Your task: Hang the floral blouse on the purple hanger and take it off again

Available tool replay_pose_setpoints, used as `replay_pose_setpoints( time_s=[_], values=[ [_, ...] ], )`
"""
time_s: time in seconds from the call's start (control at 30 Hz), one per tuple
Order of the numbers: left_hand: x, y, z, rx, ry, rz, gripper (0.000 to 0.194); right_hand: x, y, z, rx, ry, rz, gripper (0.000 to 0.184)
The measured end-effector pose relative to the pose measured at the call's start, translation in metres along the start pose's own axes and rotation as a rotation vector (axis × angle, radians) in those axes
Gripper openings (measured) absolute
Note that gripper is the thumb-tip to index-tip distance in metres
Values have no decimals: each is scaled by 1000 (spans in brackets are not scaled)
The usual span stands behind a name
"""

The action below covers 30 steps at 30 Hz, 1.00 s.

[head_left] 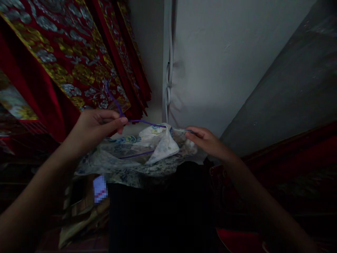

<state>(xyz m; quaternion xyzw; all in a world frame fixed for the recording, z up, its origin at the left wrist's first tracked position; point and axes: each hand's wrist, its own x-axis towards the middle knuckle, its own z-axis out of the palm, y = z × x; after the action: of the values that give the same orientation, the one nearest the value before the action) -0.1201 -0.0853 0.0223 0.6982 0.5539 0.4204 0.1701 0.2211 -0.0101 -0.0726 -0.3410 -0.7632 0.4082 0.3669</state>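
Note:
My left hand [105, 124] pinches a purple cord [143, 121] between thumb and fingers. One loose end of the cord rises above the hand, and the other part runs right to a thin white cloth [165, 144] with blue and yellow patterns. Partly see-through, the cloth is spread and bunched between both hands. Another stretch of purple cord shows low on it. At its right side, my right hand [202, 138] is closed in a pinch on a thin edge that seems to belong to the cloth. Dim light hides the exact fold under those fingers.
Red hangings [86, 52] with gold and silver embroidery fill the upper left. White cables [169, 84] run down the corner of a pale wall [210, 63]. Below left lies a tan bag or box [76, 225]. Red fabric [302, 154] is at the right.

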Motion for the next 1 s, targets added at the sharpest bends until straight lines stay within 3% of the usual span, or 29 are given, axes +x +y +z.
replay_pose_setpoints(
  time_s=[0.07, 0.13, 0.27, 0.33, 0.4, 0.47, 0.53, 0.6, 0.7, 0.8, 0.93, 1.0],
  values=[
    [9, -6, 5, 44, 106, 15, 29, -1, -6, 2, 164, -12, 87, 46],
    [19, -13, 13, 65, 218, 92, 25, 4, -10, 2, 314, 112, 111, 47],
    [27, -27, 30, 174, 570, 416, 28, 39, -7, -13, 511, 431, 35, 47],
    [23, -33, 40, 242, 649, 541, 23, 64, -4, -28, 561, 496, -31, 46],
    [17, -40, 54, 284, 490, 576, 24, 88, -3, -46, 591, 530, -76, 42],
    [13, -48, 74, 306, 189, 515, 36, 106, -3, -61, 622, 558, -95, 38],
    [12, -56, 96, 305, -53, 401, 52, 113, -2, -72, 662, 582, -109, 35],
    [14, -64, 119, 282, -172, 321, 61, 106, 1, -77, 693, 602, -124, 35],
    [17, -75, 148, 219, -215, 283, 56, 82, 12, -73, 687, 616, -140, 39],
    [10, -82, 171, 160, -191, 213, 30, 62, 29, -64, 647, 649, -118, 44],
    [-22, -84, 201, -7, -135, 123, 16, 57, 49, -63, 692, 761, -18, 37],
    [-42, -80, 216, -108, -74, 51, 16, 49, 56, -59, 722, 914, -12, 27]
  ],
)
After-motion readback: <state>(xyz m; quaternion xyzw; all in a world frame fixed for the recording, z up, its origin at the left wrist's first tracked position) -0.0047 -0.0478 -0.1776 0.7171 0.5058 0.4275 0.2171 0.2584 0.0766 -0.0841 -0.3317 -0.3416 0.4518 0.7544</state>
